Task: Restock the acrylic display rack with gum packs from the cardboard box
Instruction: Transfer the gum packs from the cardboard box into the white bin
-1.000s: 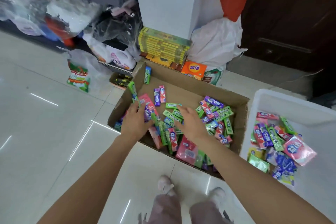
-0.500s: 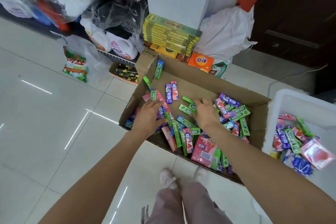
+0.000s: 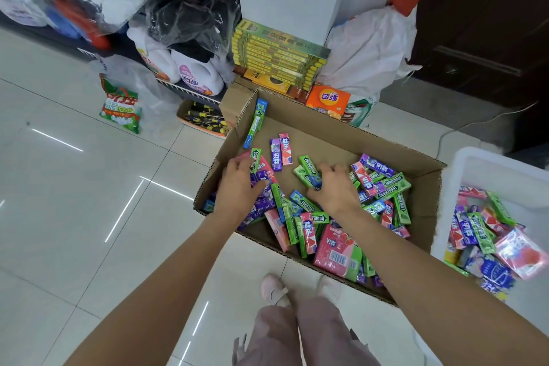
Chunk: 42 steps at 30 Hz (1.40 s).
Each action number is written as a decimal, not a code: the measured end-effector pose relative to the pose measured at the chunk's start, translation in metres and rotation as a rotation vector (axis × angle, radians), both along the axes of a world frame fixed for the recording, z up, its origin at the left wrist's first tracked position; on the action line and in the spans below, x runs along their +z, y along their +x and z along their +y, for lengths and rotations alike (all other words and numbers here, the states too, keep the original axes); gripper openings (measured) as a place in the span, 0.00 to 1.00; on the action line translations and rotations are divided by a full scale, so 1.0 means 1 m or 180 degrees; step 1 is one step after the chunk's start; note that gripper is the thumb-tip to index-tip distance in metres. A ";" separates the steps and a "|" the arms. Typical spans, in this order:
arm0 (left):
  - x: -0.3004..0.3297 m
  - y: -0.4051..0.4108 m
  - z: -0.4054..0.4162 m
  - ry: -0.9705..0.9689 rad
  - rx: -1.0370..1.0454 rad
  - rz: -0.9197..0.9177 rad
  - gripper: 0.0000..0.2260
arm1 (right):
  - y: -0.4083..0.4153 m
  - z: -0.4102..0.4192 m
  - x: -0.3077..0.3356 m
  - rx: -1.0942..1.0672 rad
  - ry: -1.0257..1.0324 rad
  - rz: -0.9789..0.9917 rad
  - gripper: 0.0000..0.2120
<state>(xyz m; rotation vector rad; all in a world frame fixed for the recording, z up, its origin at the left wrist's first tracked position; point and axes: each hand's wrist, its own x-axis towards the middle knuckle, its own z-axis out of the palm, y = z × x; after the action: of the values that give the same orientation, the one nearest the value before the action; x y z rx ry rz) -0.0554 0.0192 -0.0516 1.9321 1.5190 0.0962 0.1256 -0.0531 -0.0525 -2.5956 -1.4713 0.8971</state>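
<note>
Both hands are down inside the cardboard box (image 3: 341, 134), which sits on the floor. The left hand (image 3: 239, 187) holds a bunch of gum packs (image 3: 261, 175), a green one sticking up past its fingers. The right hand (image 3: 334, 187) curls its fingers round a green gum pack (image 3: 307, 171). Loose packs (image 3: 383, 187) lie beneath and to the right of the right hand. A white bin (image 3: 481, 163) with more packs stands further right.
</note>
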 end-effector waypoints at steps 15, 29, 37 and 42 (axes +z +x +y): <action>0.000 0.021 0.021 -0.0677 -0.0125 -0.0077 0.09 | -0.008 0.003 0.010 -0.0423 0.0233 0.0411 0.30; 0.000 0.037 0.007 0.0145 -0.0886 0.0467 0.15 | -0.008 -0.013 0.019 -0.0456 0.0389 0.0440 0.29; 0.006 0.041 0.001 -0.0150 -0.0694 0.0052 0.18 | 0.000 -0.027 0.031 -0.0570 0.0680 0.0580 0.28; 0.027 0.062 -0.012 -0.0351 -0.0495 -0.0774 0.16 | 0.017 -0.043 0.046 -0.0641 0.0865 0.0543 0.27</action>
<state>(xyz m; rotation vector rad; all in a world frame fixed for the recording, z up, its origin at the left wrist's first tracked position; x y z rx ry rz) 0.0068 0.0076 -0.0244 1.8683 1.1882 0.1693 0.1428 -0.0966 -0.0070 -2.3534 -1.1726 0.8084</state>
